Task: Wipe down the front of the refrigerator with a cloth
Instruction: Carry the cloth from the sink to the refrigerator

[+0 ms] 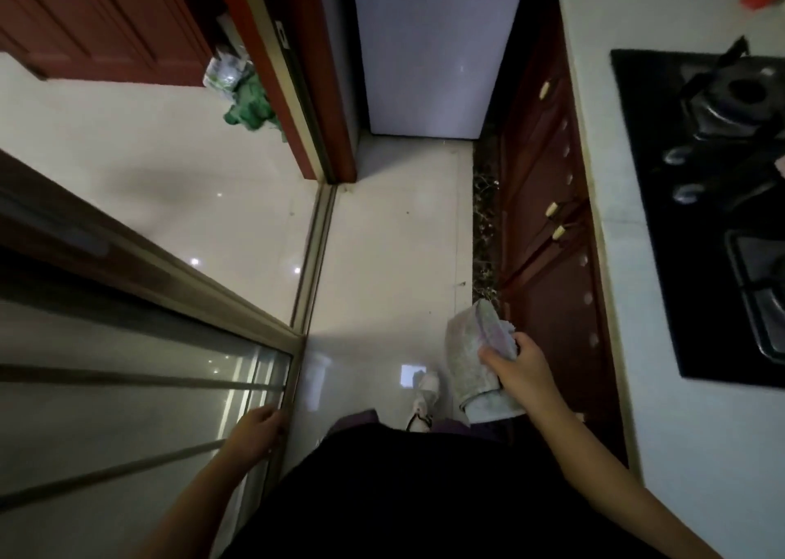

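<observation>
Hands in the foreground, refrigerator at the far end of the aisle. We had our left hand (257,431) laid against the edge of the sliding glass door (127,388), fingers curled loosely round its metal frame and holding nothing else. Our right hand (520,367) was raised just beside the red base cabinets (548,227), its fingers and thumb pinched closed on the cloth (475,359), a folded grey towel with a pinkish patch, which hung down from the grip above our shoe (424,397). To the right, the white counter (616,133) carried a black gas hob (713,201). Beyond the hands lay a stretch of pale tiled floor (391,235), and a green bundle (250,108) sat past the door track on the left. At the far end stood the refrigerator (433,61), its white lower door facing us and well apart from the cloth. We judged the step in hand to be the approach: no wiping had begun. The next move called for walking up the aisle, letting go of the door frame, and pressing the cloth flat to the refrigerator front.
</observation>
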Demonstrator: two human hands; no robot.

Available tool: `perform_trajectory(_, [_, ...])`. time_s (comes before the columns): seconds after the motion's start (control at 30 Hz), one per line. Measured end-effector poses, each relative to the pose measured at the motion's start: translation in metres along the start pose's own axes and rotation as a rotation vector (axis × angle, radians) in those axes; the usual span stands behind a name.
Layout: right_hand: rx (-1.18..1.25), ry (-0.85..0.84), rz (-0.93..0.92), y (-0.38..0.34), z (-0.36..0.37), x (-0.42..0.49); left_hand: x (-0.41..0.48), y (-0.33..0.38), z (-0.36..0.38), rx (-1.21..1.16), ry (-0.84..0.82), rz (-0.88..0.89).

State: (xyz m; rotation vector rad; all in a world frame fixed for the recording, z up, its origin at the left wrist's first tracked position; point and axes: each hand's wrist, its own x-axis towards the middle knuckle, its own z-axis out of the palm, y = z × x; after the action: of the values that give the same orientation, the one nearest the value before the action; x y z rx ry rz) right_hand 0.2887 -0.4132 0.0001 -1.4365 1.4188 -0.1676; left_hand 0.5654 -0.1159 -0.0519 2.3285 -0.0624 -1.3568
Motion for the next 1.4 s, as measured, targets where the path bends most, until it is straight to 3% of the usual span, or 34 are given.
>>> perform_trajectory(0.13, [-0.046, -0.086, -0.124, -0.095, 0.004, 0.078, 0.014, 0.021, -0.018, -0.050, 0.045, -0.152])
perform_trajectory(0.37, [-0.068, -0.114, -0.209, -0.217, 0.022, 0.199, 0.086, 0.100, -0.048, -0.133, 0.039, -0.265])
perform_trajectory(0.63, [0.011, 0.033, -0.081, -0.297, 0.020, 0.306, 0.210, 0.329, -0.109, -0.087, -0.090, -0.057])
perform_trajectory(0.8, [0.081, 0.123, -0.013, -0.334, 0.012, 0.367, 0.266, 0.493, -0.144, -0.016, -0.103, 0.150])
perform_trajectory(0.93, [0.105, 0.134, 0.022, -0.367, 0.009, 0.428, 0.307, 0.582, -0.161, 0.024, -0.102, 0.242])
perform_trajectory(1.07, [0.087, 0.098, 0.010, -0.406, 0.008, 0.502, 0.347, 0.623, -0.170, 0.023, -0.078, 0.179])
perform_trajectory(1.23, [0.013, -0.016, -0.034, -0.478, 0.005, 0.590, 0.374, 0.639, -0.182, -0.038, -0.027, -0.071])
perform_trajectory(1.4, [-0.047, -0.136, -0.116, -0.551, 0.013, 0.662, 0.391, 0.666, -0.193, -0.133, 0.017, -0.185])
